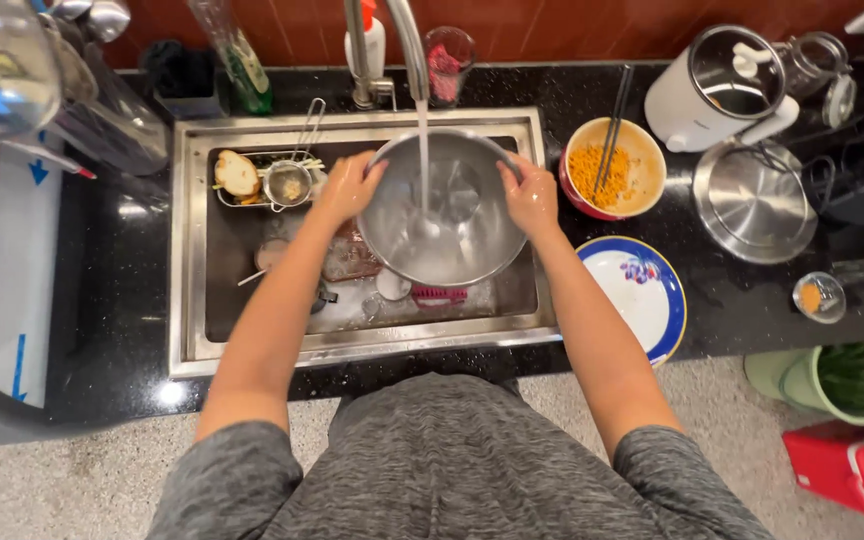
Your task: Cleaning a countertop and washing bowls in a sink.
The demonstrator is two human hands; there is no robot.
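Both hands on the round stainless-steel mixing bowl, held over the steel sink under the running tap. Left hand clamped on the bowl's left rim, thumb over the edge; right hand gripping the right rim the same way. Bowl looks tipped slightly toward the person, off the sink floor.

Water stream lands between the two grips, near the bowl's centre, and pools at the bottom. Inside looks clean and shiny, no visible residue or suds, so I'd judge this as a rinse well along, not a scrub.

Not done yet, judging from what lies around:
- Below the bowl: suds and small items on the sink floor, including a small white cup and something pink; can't tell what exactly.
- Left of the left grip: wire rack with a small mesh strainer and a piece of food.
- Right of the right grip, on the black counter: red-and-yellow bowl with orange shreds and dark chopsticks across it, white plate with blue rim, steel pot lid.

Tap is on.
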